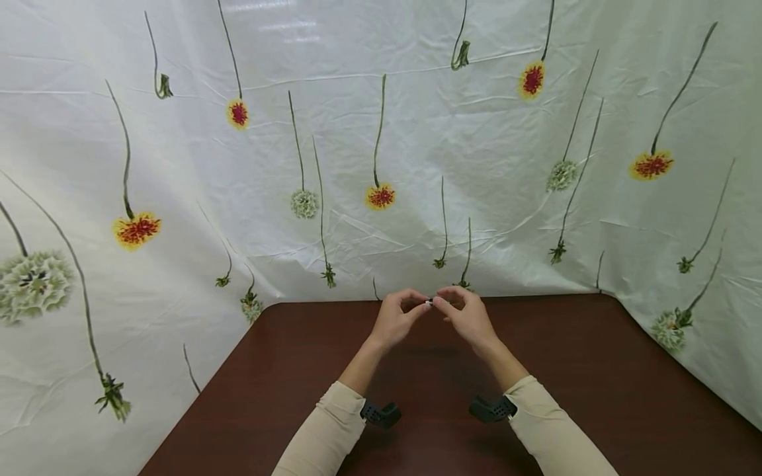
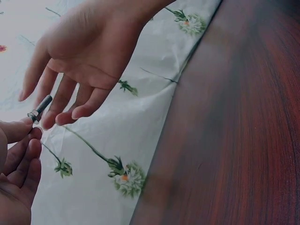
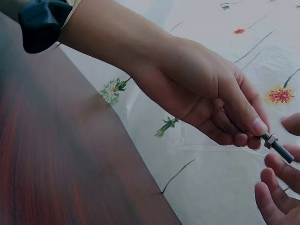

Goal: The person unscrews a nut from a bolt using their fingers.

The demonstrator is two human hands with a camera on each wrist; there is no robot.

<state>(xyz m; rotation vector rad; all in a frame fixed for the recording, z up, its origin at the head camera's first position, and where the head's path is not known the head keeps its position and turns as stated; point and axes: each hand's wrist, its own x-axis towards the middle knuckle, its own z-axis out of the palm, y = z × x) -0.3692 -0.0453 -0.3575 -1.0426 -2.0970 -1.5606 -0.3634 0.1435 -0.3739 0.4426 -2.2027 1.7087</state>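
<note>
A dark threaded bolt (image 3: 284, 152) with a metal nut (image 3: 270, 139) on its shaft is held up above the far end of the table. My left hand (image 1: 393, 322) pinches one end of it between thumb and fingertips, which hide that end. In the left wrist view the bolt (image 2: 43, 103) points up and right from those fingers. My right hand (image 1: 473, 320) is just across from it, fingers loosely extended. The right wrist view places the bolt's free end between my right thumb and fingers, with no visible grip; whether they touch it is unclear.
Below both hands lies a dark reddish-brown table (image 1: 428, 370). A white sheet printed with flowers (image 1: 381, 145) hangs behind it and along both sides. Black bands (image 1: 381, 414) with small protruding units sit on both forearms, over pale sleeves.
</note>
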